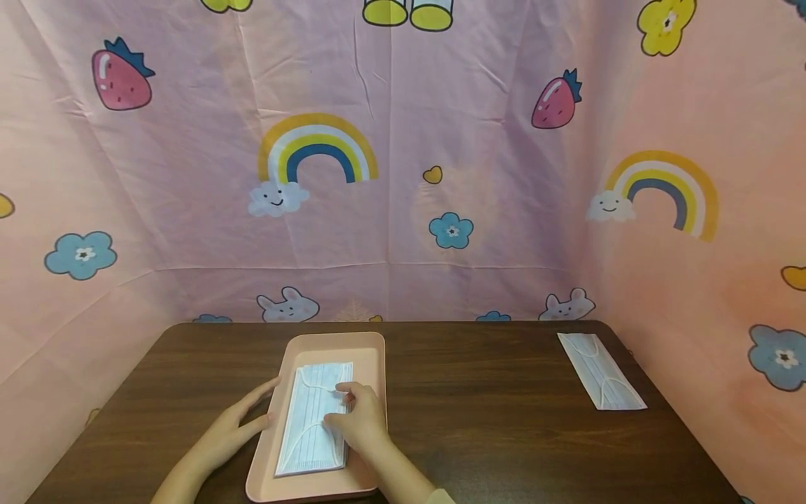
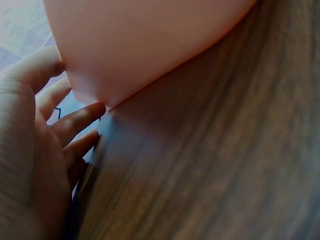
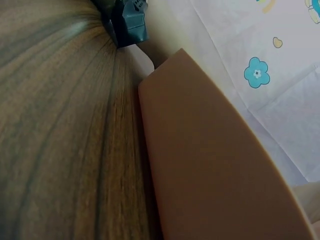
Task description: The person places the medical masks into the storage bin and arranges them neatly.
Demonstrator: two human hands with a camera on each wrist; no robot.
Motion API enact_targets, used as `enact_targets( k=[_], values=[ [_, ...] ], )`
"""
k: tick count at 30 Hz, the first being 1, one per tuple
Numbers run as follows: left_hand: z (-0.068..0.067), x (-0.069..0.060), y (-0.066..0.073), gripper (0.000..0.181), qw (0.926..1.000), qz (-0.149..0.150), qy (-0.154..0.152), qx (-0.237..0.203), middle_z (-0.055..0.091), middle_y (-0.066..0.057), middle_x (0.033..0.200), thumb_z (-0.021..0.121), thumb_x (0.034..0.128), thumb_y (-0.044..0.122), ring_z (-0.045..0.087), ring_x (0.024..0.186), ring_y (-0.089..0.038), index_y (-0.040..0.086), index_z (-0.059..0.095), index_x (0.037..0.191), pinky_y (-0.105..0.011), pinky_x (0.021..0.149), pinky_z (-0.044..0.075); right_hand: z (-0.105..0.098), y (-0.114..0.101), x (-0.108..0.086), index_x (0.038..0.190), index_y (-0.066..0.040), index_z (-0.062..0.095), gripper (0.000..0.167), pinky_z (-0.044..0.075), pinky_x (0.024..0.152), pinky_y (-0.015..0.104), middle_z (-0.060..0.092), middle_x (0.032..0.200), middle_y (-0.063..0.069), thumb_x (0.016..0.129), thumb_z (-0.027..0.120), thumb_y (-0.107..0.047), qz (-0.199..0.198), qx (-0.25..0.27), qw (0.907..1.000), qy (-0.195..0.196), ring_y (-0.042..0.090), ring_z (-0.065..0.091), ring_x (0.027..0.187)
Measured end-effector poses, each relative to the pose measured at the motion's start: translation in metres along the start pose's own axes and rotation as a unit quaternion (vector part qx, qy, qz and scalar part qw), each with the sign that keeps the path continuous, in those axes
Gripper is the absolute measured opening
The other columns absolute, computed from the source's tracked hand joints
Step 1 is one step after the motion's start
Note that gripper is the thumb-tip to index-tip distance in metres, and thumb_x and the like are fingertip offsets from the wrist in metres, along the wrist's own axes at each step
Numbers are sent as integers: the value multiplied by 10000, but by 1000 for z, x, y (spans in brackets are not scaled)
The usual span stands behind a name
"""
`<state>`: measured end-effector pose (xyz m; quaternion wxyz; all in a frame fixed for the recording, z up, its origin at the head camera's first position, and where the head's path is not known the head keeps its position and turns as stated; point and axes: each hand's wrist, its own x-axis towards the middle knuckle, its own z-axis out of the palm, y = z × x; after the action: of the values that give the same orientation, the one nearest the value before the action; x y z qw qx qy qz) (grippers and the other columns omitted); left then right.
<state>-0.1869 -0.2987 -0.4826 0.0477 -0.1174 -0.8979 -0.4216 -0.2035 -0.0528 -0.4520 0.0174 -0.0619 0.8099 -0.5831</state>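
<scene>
A pale pink tray [image 1: 371, 350] lies on the dark wooden table, holding light blue pleated face masks [image 1: 308, 406] with white ear loops, apparently stacked. My left hand [image 1: 223, 430] rests against the tray's left side, its fingers fairly straight and the thumb apart. In the left wrist view, fingertips [image 2: 97, 109] touch the tray's outer wall [image 2: 145, 45]. Bent over the right edge of the top mask is my right hand [image 1: 365, 423], thumb and index fingertips on it near the loops. Whether they pinch it is unclear. The right wrist view shows the tray's side [image 3: 215, 160], not the fingers.
Another face mask [image 1: 601, 371] lies alone near the table's right edge. A patterned pink cloth [image 1: 403, 210] stands behind and on both sides of the table [image 1: 491, 420]. A dark glossy object [image 3: 127, 22] appears beyond the tray in the right wrist view.
</scene>
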Motion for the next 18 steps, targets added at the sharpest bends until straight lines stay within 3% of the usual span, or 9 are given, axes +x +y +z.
enact_targets(
  k=[6, 9, 15, 18],
  values=[
    [1, -1, -1, 567, 9999, -8, -8, -107, 483, -108, 1407, 631, 935, 259, 430, 1258, -178, 214, 415, 1457, -262, 951, 365, -2, -2, -1, 1085, -30, 676, 412, 385, 521, 171, 548, 870, 1, 699, 794, 55, -163, 599, 9980, -79, 79, 443, 670],
    [1, -1, -1, 566, 9999, -34, -16, -168, 480, -108, 1410, 630, 936, 262, 418, 1257, -125, 220, 415, 1458, -241, 953, 353, -4, -3, -1, 1088, -33, 678, 397, 412, 521, 166, 571, 883, -1, 715, 788, 44, -231, 798, 9964, -178, 53, 471, 662],
    [1, -2, 1, 569, 9999, -23, -8, -160, 481, -124, 1405, 626, 937, 251, 419, 1261, -184, 206, 410, 1461, -510, 970, 354, -15, -8, -4, 1108, -22, 666, 370, 478, 551, 184, 585, 916, 17, 756, 775, 6, -483, 1108, 9908, -600, 67, 536, 698],
    [1, -2, 2, 569, 9999, 46, 0, -145, 484, -132, 1399, 623, 938, 234, 417, 1258, -180, 187, 408, 1462, -562, 953, 343, -23, -11, -5, 1114, -23, 660, 359, 503, 565, 196, 586, 938, 46, 772, 768, -8, -670, 1346, 9853, -805, 94, 569, 713]
  ],
)
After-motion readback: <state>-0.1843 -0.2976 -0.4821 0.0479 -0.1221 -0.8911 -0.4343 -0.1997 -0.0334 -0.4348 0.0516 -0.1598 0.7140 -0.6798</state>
